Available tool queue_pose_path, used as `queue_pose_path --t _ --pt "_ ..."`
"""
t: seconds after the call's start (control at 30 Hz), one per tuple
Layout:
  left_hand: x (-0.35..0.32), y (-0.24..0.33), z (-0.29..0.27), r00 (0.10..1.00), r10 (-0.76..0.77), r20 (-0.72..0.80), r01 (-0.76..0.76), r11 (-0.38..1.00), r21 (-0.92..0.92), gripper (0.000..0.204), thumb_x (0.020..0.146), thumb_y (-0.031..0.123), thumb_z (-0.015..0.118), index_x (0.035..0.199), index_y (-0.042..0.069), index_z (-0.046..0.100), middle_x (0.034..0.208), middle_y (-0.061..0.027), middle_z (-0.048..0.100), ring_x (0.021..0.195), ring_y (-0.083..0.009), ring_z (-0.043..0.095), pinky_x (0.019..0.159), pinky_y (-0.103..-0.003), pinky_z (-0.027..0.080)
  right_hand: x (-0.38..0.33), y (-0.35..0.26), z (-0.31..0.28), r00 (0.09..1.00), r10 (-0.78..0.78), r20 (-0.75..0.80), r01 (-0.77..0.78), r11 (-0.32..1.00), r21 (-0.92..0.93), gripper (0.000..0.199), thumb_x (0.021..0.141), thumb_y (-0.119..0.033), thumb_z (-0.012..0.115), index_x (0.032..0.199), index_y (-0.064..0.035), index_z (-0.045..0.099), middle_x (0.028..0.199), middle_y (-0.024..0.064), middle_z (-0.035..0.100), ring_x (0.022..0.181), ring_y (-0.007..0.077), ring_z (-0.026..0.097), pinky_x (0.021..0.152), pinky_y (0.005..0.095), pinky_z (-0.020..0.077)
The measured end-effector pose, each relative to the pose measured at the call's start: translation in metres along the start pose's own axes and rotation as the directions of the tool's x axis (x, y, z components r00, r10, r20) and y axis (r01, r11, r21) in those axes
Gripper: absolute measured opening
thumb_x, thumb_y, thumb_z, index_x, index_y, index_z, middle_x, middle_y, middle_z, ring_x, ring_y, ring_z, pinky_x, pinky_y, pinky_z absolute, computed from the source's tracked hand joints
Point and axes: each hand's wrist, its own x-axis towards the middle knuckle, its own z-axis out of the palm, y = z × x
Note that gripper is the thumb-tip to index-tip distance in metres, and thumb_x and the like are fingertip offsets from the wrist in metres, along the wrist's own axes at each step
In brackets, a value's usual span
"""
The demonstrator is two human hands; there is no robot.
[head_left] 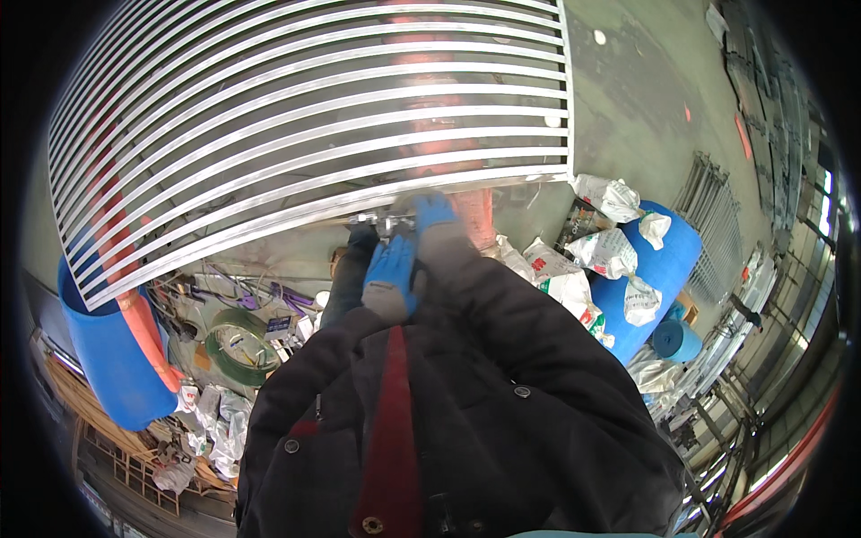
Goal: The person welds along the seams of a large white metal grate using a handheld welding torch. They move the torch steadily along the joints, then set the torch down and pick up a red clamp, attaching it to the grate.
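Metal rack (484,88), a wide row of pale bars closed by a crossbar on the right, fills the upper left and middle of the view, its near edge running just ahead of the person. At the far left a blue barrel (117,359) stands under the rack's corner, with an orange-red wrapped length (143,332) lying over its rim and running on beneath the bars. Right of that, a coil of green line (215,350) lies on the cluttered floor, with crumpled silvery bags (222,421) near it. In the middle, the left hand (391,269), in a blue glove, reaches up to a small silver fitting (386,220) below the rack's near edge; whether its grip is closed on that fitting I cannot tell. Just right of it, the gloved right hand (433,211) is at that same edge, blurred, so its grip cannot be told either. Farther right, white bags (605,254) lie against a second blue barrel (677,260), near a blue roll (677,341).
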Motion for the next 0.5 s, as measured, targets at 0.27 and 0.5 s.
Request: queue_pose_path --t 0.27,0.5 --pt "0.001 0.001 -0.002 1.0 -0.007 0.008 0.007 1.0 0.022 0.07 0.094 0.03 0.062 0.147 -0.012 0.042 0.15 -0.0359 0.043 0.143 -0.0479 0.041 0.122 -0.056 0.027 0.003 0.001 0.01 0.996 0.087 0.006 -0.086 0.996 -0.036 0.044 0.083 -0.021 0.073 0.124 -0.0115 0.06 0.121 0.0182 0.057 0.115 0.0382 0.056 0.099 0.046 0.0488" --pt "0.034 0.015 0.019 0.993 0.115 0.028 -0.115 0.993 -0.004 0.066 0.093 0.027 0.064 0.146 -0.008 0.046 0.149 -0.033 0.047 0.138 -0.0459 0.046 0.122 -0.053 0.03 -0.006 0.05 -0.003 0.992 0.094 -0.089 -0.095 0.995 -0.011 0.043 0.082 -0.024 0.073 0.121 -0.013 0.062 0.121 0.0179 0.058 0.116 0.0381 0.056 0.105 0.0467 0.044"
